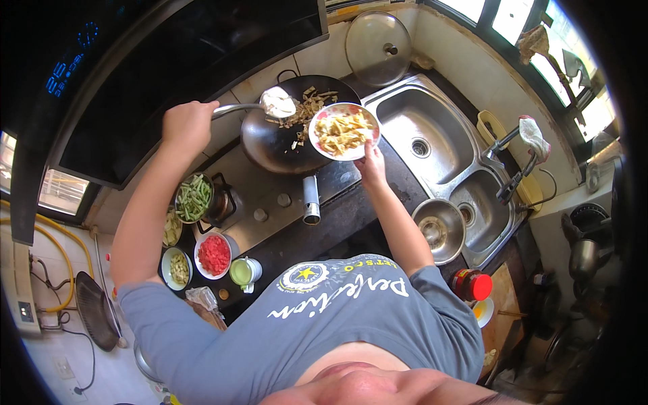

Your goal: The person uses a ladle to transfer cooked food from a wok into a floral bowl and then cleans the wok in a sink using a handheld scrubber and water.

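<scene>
My left hand (189,126) is closed around the handle of a metal ladle (236,108). Its bowl end is above the wok's left part and looks bright white; glare or contents, I cannot tell. The dark wok (266,145) sits on the stove, with browned sliced food (312,101) along its far right side. Over the wok's right edge, my right hand (371,164) grips a patterned bowl (339,157) by its near rim. Yellowish-brown food strips (343,128) fill the bowl. The wok's handle (310,199) points toward me.
Left of the stove's front stand bowls of green cut vegetables (194,197), red chopped food (214,255) and pale pieces (179,268), plus a mug (245,272). On the right are a double sink (418,125), a metal basin (439,229) and a red-lidded jar (471,285). A glass lid (378,47) leans behind.
</scene>
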{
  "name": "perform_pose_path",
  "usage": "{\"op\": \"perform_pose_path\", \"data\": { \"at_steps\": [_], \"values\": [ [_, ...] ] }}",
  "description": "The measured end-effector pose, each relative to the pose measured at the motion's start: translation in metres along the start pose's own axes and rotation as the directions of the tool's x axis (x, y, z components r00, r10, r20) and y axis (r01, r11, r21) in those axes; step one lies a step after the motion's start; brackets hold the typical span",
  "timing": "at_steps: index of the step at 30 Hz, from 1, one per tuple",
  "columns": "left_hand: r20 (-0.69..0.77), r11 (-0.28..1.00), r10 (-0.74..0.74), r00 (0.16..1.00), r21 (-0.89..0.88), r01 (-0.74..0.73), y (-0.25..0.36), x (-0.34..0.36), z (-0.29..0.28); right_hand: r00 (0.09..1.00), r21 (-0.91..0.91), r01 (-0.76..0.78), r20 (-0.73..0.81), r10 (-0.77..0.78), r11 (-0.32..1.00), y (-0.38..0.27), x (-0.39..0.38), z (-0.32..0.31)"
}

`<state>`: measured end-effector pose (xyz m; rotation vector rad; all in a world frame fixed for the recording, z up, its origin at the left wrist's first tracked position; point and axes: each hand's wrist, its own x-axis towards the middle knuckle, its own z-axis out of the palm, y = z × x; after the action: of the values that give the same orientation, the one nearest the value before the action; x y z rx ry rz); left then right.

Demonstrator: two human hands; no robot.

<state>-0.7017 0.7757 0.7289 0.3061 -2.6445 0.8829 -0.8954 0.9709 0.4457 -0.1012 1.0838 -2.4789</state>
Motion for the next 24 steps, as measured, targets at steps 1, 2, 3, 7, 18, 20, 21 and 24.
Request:
{"op": "perform_pose_path", "data": {
  "at_steps": [1, 2, 3, 7, 18, 20, 21, 24],
  "values": [
    [0.045, 0.998, -0.013, 0.999, 0.058, 0.01, -0.002, 0.005, 0.024, 1.0, 0.017, -0.001, -0.016, 0.001, 1.0, -0.002, -0.004, -0.004],
    [0.085, 0.994, -0.025, 0.996, 0.11, 0.015, -0.002, 0.01, 0.05, 1.0, 0.027, 0.008, -0.015, -0.007, 1.0, -0.005, -0.009, -0.011],
    [0.071, 0.981, -0.006, 0.997, 0.192, -0.007, -0.007, 0.014, 0.078, 1.0, 0.031, 0.025, -0.011, -0.025, 0.999, -0.009, -0.014, -0.015],
    [0.279, 0.946, -0.018, 0.96, 0.315, -0.074, -0.006, 0.038, 0.118, 0.997, 0.042, 0.074, -0.014, -0.073, 0.996, -0.029, -0.038, -0.029],
    [0.246, 0.982, 0.116, 0.962, 0.114, -0.148, 0.029, 0.07, 0.129, 0.997, -0.055, 0.045, -0.067, -0.049, 0.997, -0.043, -0.065, -0.034],
    [0.419, 0.988, 0.111, 0.901, 0.047, -0.144, 0.024, 0.064, 0.085, 0.995, -0.034, 0.056, -0.085, -0.059, 0.998, -0.046, -0.067, -0.028],
    [0.554, 0.993, 0.08, 0.829, 0.028, -0.114, 0.015, 0.063, 0.071, 0.996, -0.032, 0.048, -0.074, -0.05, 0.998, -0.046, -0.067, -0.026],
    [0.651, 0.991, 0.112, 0.75, -0.13, -0.036, -0.009, 0.045, 0.058, 0.998, -0.028, 0.036, -0.052, -0.037, 0.999, -0.047, -0.066, -0.026]
  ]
}}
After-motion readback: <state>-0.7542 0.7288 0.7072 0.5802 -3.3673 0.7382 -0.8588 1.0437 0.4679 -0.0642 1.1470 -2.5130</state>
